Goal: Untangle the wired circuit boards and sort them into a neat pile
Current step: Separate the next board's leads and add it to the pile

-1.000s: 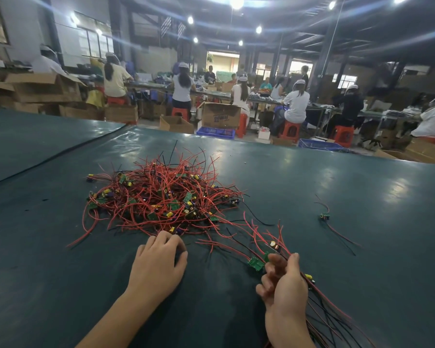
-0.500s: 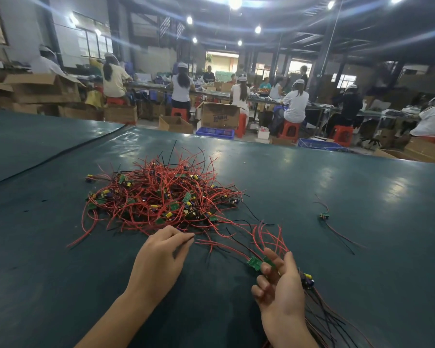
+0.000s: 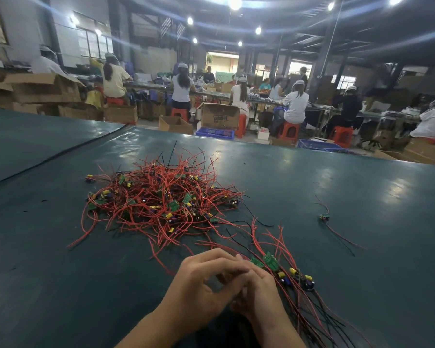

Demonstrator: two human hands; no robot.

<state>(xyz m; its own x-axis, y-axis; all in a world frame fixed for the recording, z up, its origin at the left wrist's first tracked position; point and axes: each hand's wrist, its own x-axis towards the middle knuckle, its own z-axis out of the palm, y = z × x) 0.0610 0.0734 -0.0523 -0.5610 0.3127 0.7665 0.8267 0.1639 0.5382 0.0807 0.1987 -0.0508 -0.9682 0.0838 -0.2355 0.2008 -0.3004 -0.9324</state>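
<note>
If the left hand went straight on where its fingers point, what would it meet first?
Probably the right hand, which the left hand seems to touch; just beyond lie the green boards.

Tangle (image 3: pixel 161 202) lies on table (image 3: pixel 349 187) behind bundle (image 3: pixel 286 275); stray board (image 3: pixel 324 217) to their right.

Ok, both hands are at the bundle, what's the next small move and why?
Probably square up the bundle: fingertips of the left hand meet the right hand beside its green boards, which sit staggered with wires fanned out. The tangled pile beyond can wait.
</note>
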